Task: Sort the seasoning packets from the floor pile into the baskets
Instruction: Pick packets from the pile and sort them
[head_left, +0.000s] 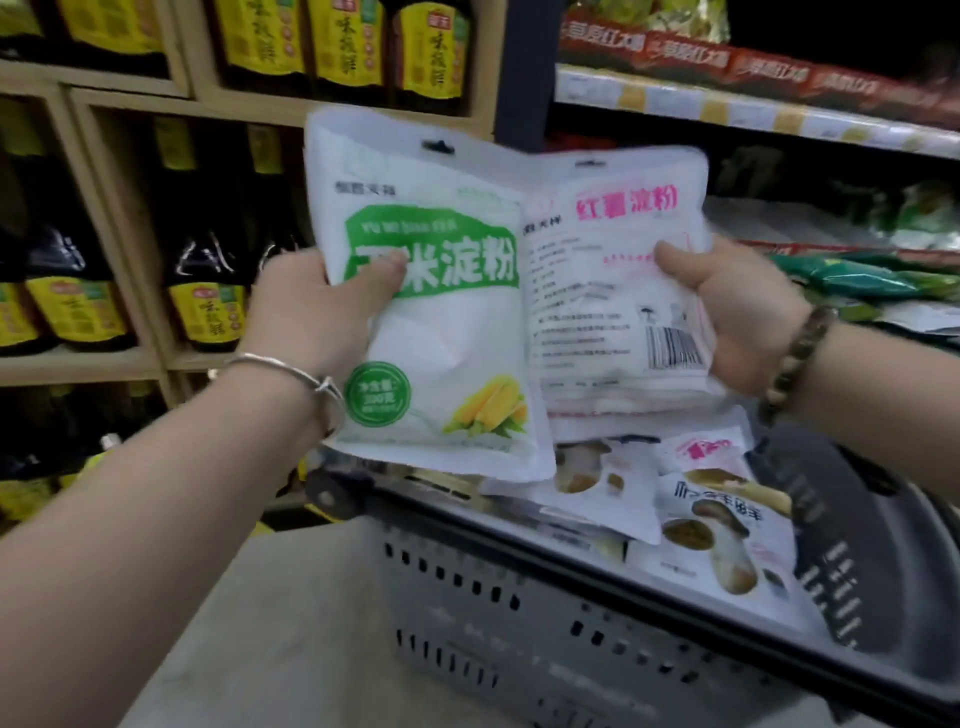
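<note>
The left thumb (385, 270) presses flat on the front of a white packet with a green label (441, 332), right over the big printed letters. The other fingers of the left hand (317, 306) are hidden behind the packet, so it is pinched between thumb and fingers. The right thumb (675, 259) lies on the face of a white packet with pink lettering (613, 291), and the right hand (743, 312) curls round its right edge, fingers out of sight behind. Layered edges under this packet suggest a small stack, though I cannot tell how many.

Both packets are held upright in the air, side by side, with the green one's right edge overlapping the pink one's left edge. The green packet shows corn cobs at its lower corner; the pink one shows small print and a barcode.

A silver bangle (291, 371) sits on the left wrist and a bead bracelet (800, 353) on the right.

Just below the hands stands a grey basket (519, 597) with slotted walls, on a pale floor (260, 649). Inside it lie white packets with mushroom pictures (722, 535), loosely overlapping.

Behind, on the left, wooden shelves (78, 364) carry dark bottles with yellow labels (208, 291). On the right, metal shelving holds green bags (857, 275) and, higher up, red cartons (727, 57), blurred.
</note>
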